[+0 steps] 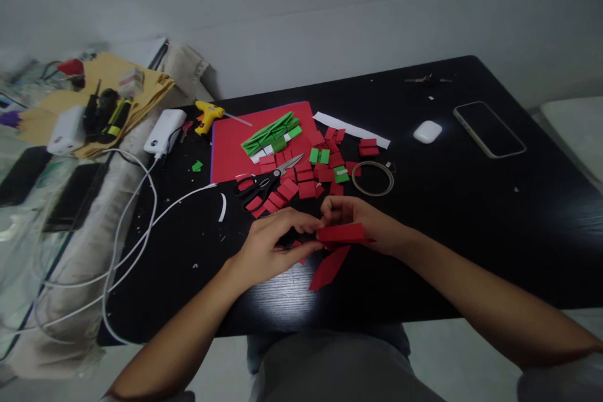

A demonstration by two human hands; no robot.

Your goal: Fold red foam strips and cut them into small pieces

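Observation:
Both my hands meet near the front middle of the black table point(471, 226). My right hand point(365, 223) is closed around a folded red paper piece point(340, 233). My left hand point(272, 246) pinches the left end of that same piece with fingers pressed together. A longer red paper strip point(328, 269) lies slanted on the table just below my hands. Beyond my hands lie several small folded red pieces point(301, 182) and black-handled scissors point(264, 185).
A red paper sheet point(230, 144) carries green folded strips point(271, 132) and small green pieces point(320, 156). Nearby lie a tape ring point(373, 178), a white strip point(351, 129), an earbud case point(427, 131), a phone point(488, 129), a yellow glue gun point(208, 114), a power bank point(164, 130) and white cables point(136, 226).

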